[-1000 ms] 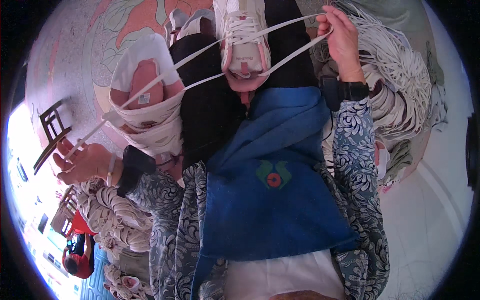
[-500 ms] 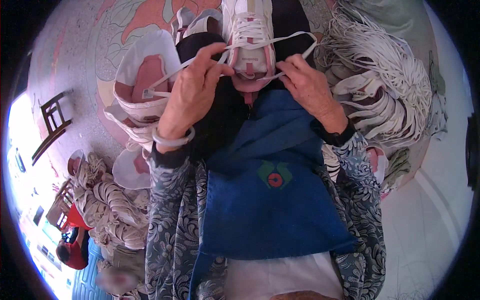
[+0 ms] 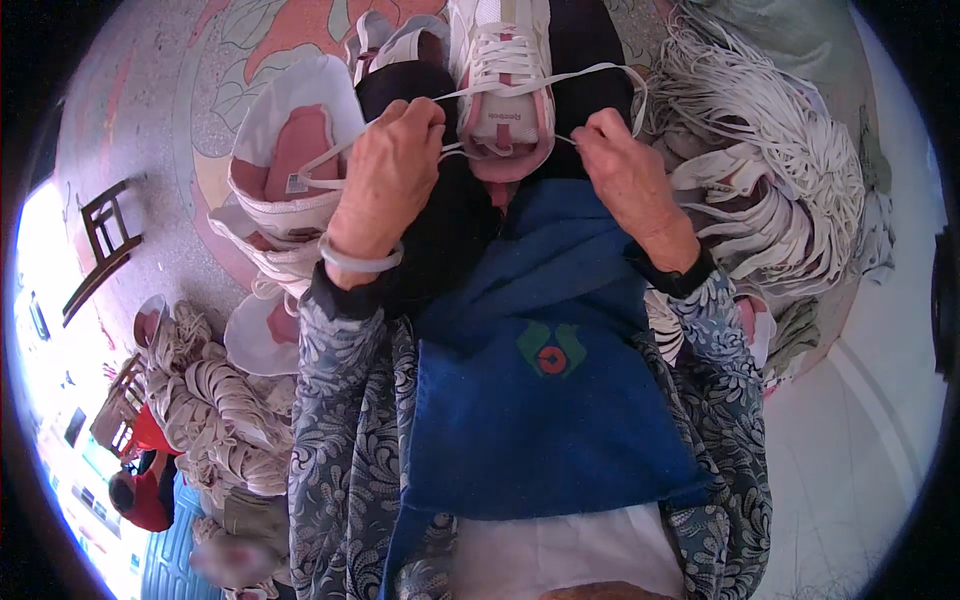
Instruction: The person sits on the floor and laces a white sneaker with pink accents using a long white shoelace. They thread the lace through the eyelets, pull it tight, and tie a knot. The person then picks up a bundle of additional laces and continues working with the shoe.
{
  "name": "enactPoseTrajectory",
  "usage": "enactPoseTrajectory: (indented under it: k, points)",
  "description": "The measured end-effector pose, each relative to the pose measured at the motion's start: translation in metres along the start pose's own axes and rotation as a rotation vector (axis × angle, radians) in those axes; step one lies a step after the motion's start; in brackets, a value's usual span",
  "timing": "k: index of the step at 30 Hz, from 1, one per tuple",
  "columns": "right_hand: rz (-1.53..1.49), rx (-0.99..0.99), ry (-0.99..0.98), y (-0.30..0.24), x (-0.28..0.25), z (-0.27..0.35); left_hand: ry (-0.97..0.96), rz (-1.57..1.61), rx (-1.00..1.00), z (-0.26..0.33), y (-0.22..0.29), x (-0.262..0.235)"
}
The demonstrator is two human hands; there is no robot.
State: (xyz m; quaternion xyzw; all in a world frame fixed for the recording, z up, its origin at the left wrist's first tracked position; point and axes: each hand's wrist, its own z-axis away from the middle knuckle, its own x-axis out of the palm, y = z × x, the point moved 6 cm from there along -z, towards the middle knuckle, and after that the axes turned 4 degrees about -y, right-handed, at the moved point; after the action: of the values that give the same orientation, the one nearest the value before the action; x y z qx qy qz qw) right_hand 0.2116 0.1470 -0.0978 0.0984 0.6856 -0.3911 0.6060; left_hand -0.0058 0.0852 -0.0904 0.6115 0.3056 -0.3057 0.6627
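Observation:
A white and pink sneaker (image 3: 503, 118) rests between my thighs, its tongue and heel opening toward me. White shoelaces (image 3: 595, 69) zigzag over its front part. To the left of the opening, my left hand (image 3: 392, 180) pinches a lace; one strand crosses the shoe from there, and the tail hangs to the left. On the right, my right hand (image 3: 632, 182) has its fingertips closed on a thin strand stretched toward the heel. Another length of lace loops above this hand. A blue apron (image 3: 550, 430) covers my lap.
Stacked white and pink shoe uppers (image 3: 280, 210) lie beside my left arm. To the right hangs a big bundle of white laces (image 3: 790, 150), above more uppers (image 3: 740, 190). Bundled pieces (image 3: 215, 400), a wooden chair (image 3: 102, 245) and a person in red (image 3: 150, 495) are at left.
My left hand has drawn slightly down and its fingers have closed more. My right hand has shifted a little right, away from the shoe, pulling its strand straighter.

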Motion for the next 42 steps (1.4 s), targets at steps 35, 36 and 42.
enactPoseTrajectory:
  k: [35, 36, 42]
  points:
    - [-0.062, -0.056, 0.019, -0.008, -0.003, -0.065, 0.061, -0.006, -0.213, -0.010, -0.011, -0.003]
    - [-0.126, -0.016, 0.037, -0.003, -0.001, -0.065, 0.072, -0.027, -0.224, -0.011, -0.012, -0.003]
    - [-0.216, 0.136, 0.209, -0.005, -0.010, -0.046, 0.202, -0.007, -0.124, -0.014, -0.026, 0.006]
